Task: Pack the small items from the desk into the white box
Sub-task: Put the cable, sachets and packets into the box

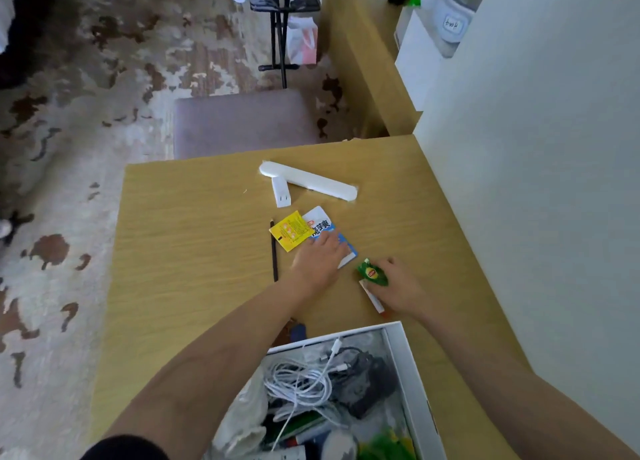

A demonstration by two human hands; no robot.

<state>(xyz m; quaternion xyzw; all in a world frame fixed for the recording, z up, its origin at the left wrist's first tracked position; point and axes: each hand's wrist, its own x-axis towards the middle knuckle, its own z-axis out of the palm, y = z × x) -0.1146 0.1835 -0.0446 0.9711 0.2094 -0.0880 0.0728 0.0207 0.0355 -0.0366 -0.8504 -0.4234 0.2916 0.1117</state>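
Note:
On the wooden desk my left hand lies flat, fingers spread, on a blue and white packet. A yellow sachet sits just left of that packet, partly beside it. My right hand grips a green tea sachet and a thin white packet against the desk. A black pencil lies left of my left hand. The white box stands near the front edge, holding white cables, a dark pouch and other small things.
A long white bar and a small white plug lie at the desk's far side. A wall bounds the desk on the right. A grey stool stands beyond the desk on patterned carpet.

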